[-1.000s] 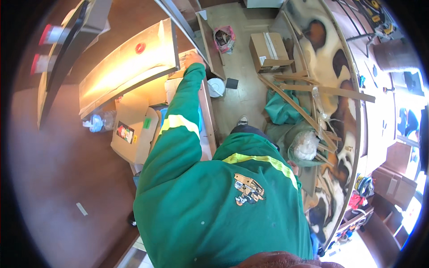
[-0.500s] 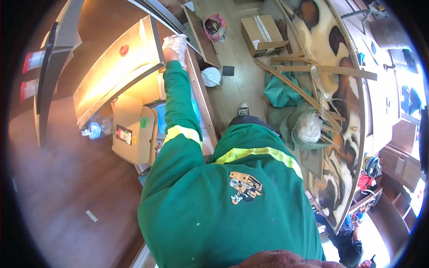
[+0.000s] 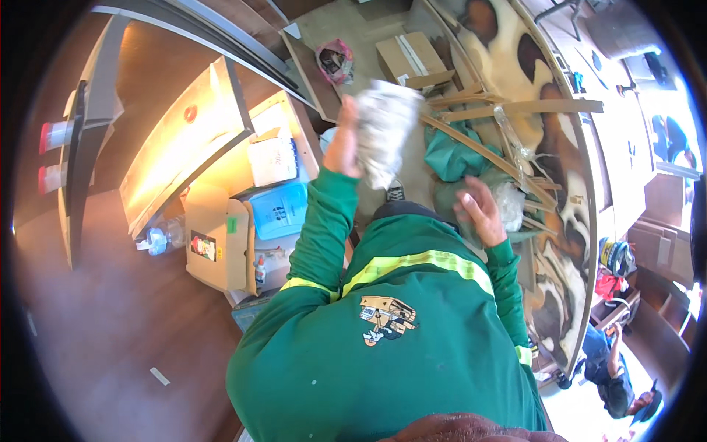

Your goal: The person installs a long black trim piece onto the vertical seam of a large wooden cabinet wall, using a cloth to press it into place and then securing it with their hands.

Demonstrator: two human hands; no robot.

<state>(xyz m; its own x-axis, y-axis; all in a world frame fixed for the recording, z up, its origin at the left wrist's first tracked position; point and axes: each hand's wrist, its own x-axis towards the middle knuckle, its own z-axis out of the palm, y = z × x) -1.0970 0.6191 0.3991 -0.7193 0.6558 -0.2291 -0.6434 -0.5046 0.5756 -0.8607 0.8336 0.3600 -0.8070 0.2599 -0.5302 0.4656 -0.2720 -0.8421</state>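
We judge this a cluttered workshop from the wooden strips [image 3: 545, 108] beyond the right hand [image 3: 480, 211] and the brown-patched panel [image 3: 549, 272] to its right. Left of the left hand [image 3: 342, 144], we note a blue plastic box [image 3: 278, 210] and a small bottle [image 3: 260, 272].

We saw off-white on the bundle [image 3: 388, 132] near one o'clock, green with yellow bands [image 3: 420, 258] on our jacket [image 3: 383, 376] at six, bright blue on the plastic box [image 3: 278, 210] at nine, and cream blotched with brown and black on the panel [image 3: 568, 166] at two.
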